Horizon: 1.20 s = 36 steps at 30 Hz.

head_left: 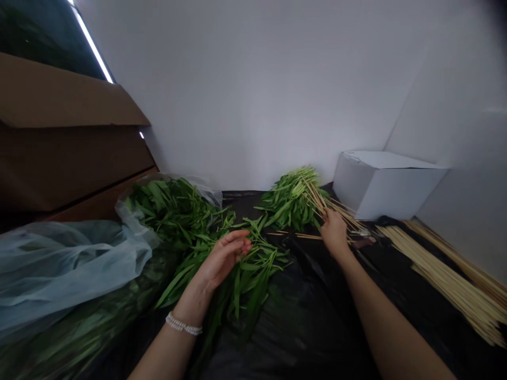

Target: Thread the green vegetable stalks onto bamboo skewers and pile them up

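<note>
My left hand [227, 256], with a beaded bracelet at the wrist, is loosely curved over loose leafy green stems [253, 285]. Its fingers are bent but apart from the palm, and nothing shows in them. Further right, my right hand [335, 232] is closed on thin bamboo skewers [315, 196]. The skewers lean against a heap of leafy greens [291, 198], pale cut stems uppermost. A few loose skewers [309, 236] lie on the black plastic sheet [312, 311] just left of that hand.
To the left, more greens [170, 208] spill from a clear plastic bag [79, 264]. A cardboard box [71, 100] stands behind it. At right are a white box [388, 182] and a bundle of longer pale sticks [447, 282]. A white wall [253, 95] closes off the back.
</note>
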Motion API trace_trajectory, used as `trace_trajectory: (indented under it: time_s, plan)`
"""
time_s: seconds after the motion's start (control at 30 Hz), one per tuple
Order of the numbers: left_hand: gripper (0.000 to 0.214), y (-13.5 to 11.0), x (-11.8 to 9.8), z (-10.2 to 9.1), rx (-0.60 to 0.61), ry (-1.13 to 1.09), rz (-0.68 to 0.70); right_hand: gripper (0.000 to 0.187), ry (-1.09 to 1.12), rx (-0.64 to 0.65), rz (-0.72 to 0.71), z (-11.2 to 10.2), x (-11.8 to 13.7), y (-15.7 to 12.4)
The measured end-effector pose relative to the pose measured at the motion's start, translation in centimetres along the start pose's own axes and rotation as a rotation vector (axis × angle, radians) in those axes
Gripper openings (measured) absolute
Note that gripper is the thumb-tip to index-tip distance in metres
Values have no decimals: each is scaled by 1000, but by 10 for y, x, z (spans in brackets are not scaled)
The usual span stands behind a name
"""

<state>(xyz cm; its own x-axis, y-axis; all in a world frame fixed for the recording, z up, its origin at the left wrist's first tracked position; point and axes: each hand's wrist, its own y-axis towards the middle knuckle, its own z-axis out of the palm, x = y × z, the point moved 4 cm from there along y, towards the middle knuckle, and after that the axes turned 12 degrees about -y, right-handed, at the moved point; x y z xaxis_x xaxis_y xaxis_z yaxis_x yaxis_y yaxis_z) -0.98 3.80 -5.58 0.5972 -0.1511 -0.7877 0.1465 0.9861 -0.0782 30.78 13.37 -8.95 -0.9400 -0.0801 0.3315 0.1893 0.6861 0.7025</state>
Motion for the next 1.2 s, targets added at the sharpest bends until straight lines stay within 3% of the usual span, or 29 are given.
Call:
trace_trajectory:
  time_s: [0.23, 0.37, 0.43, 0.6, 0.73, 0.87, 1.07, 1.13, 1.2]
  plan:
    - [29, 0, 1, 0, -1, 5, -16, 51, 12, -120, -19, -9, -6, 6]
    - [29, 0, 1, 0, -7, 11, -20, 51, -222, -76, 10, -19, -4, 4]
    - [29, -1, 2, 1, -3, 15, -21, 46, -318, -39, -65, -23, 7, 3]
    - [29, 0, 2, -1, 2, 39, -13, 27, -346, 300, -408, -13, 49, -8]
    - [27, 4, 3, -3, 15, 130, 55, 24, -431, 522, -481, 2, 58, -22]
    - [29, 3, 11, 5, 57, 452, 160, 23, -457, 562, -460, 8, 56, -29]
    - [40, -8, 35, 22, 214, 1245, 338, 22, -453, 576, -456, 8, 56, -30]
    - [43, -8, 42, 20, 231, 1376, 353, 22, -448, 569, -456, 7, 58, -30]
    - [38, -4, 46, 14, 231, 1360, 330, 22, -443, 559, -452, 6, 60, -29]
